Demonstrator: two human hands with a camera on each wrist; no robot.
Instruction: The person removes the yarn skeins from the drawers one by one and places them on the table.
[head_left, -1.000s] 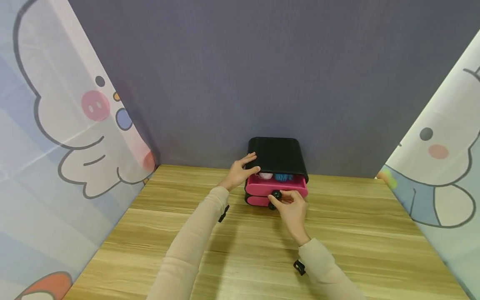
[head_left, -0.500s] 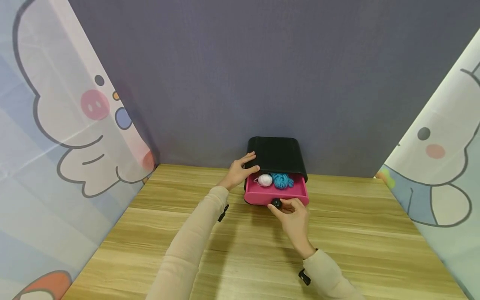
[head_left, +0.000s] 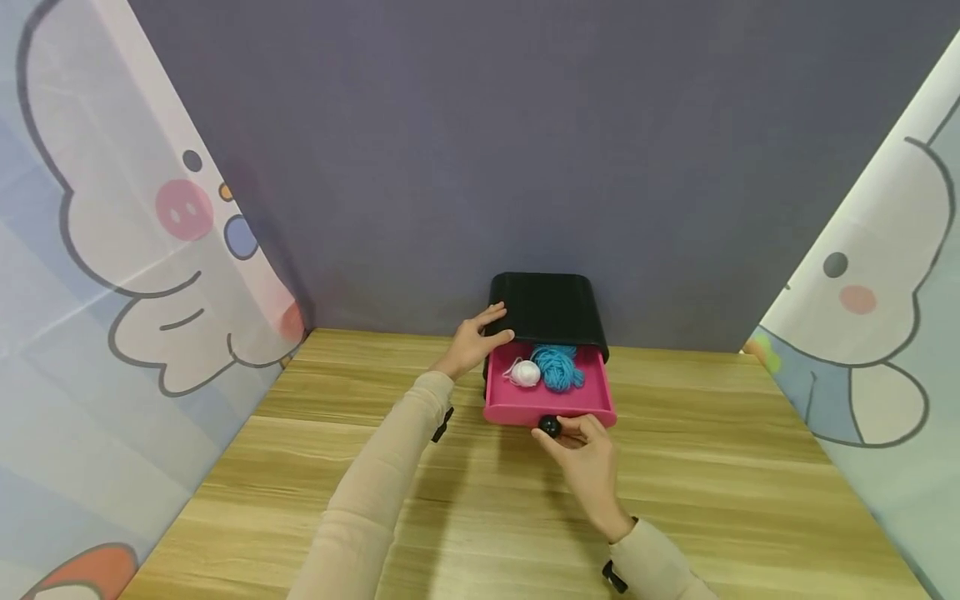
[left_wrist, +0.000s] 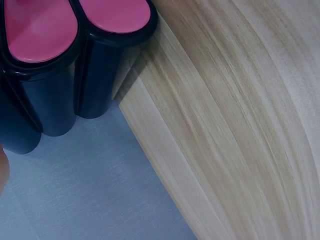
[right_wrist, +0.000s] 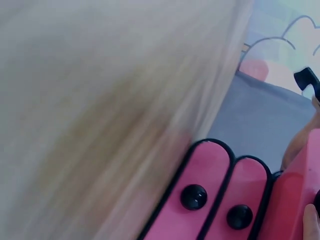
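A small black drawer cabinet point(head_left: 546, 307) with pink drawer fronts stands against the back wall. Its top drawer point(head_left: 491, 400) is pulled out, showing a small white yarn ball point(head_left: 525, 373) beside a larger blue yarn ball point(head_left: 558, 368). My right hand point(head_left: 588, 458) pinches the round black knob point(head_left: 550, 426) of that drawer between thumb and fingers. Fingers extended, my left hand point(head_left: 471, 343) rests on the front left corner of the cabinet top. In the right wrist view, a fingertip point(right_wrist: 311, 222) is at the drawer front, and lower drawers with black knobs point(right_wrist: 193, 197) are closed.
The cabinet stands on a wood-grain table point(head_left: 697, 450). Behind it rises a grey cloth wall point(head_left: 525, 142). Cartoon-printed curtains hang at the left point(head_left: 112, 292) and at the right point(head_left: 862, 333).
My right hand has drawn the top drawer out toward me by its knob, and the yarn balls have come fully into view. My left hand stays on the cabinet.
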